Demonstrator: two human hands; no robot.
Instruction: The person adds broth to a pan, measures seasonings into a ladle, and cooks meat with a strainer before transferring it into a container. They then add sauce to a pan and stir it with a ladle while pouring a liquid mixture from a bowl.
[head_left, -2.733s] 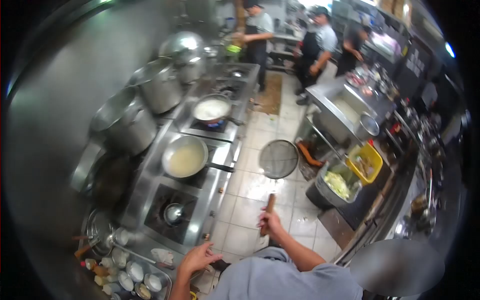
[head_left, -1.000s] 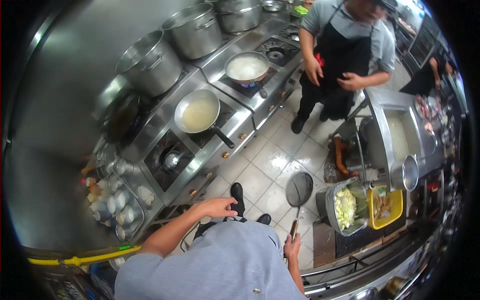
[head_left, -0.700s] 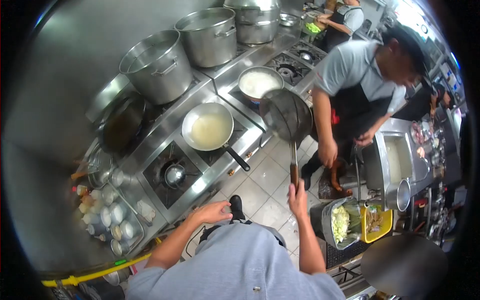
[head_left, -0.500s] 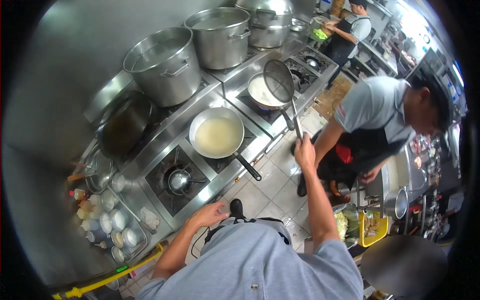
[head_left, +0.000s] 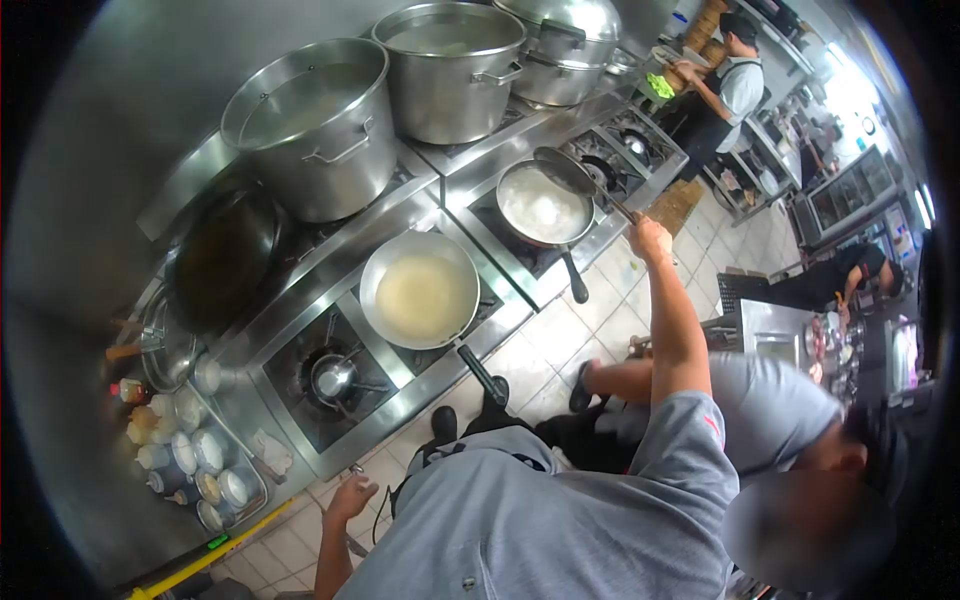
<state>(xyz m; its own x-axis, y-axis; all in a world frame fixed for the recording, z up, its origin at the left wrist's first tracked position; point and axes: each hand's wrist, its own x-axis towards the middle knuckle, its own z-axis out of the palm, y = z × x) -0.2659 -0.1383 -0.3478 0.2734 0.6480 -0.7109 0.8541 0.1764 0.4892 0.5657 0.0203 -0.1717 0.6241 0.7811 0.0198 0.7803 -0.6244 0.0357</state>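
Observation:
My right hand (head_left: 652, 240) grips the handle of a round mesh strainer (head_left: 566, 171), arm stretched forward. The strainer hangs tilted at the far-right edge of a pan (head_left: 513, 227) holding whitish liquid; whether they touch I cannot tell. Closer to me, a second pan (head_left: 420, 246) with cloudy, pale yellow liquid sits on the stove, its black handle (head_left: 483, 374) pointing toward me. My left hand (head_left: 350, 496) is low at my side, off the stove's front edge, fingers loosely apart and holding nothing.
Large steel pots (head_left: 310, 130) line the back of the stove. A bare burner (head_left: 333, 375) is at left, beside a tray of bottles and containers (head_left: 205, 455). A co-worker (head_left: 770, 410) bends close at my right. Another person (head_left: 735, 85) stands at the far end.
My right hand has moved forward, lowering the strainer to the pan of whitish liquid. My left hand has dropped back from the stove. The co-worker at right has bent lower and come closer.

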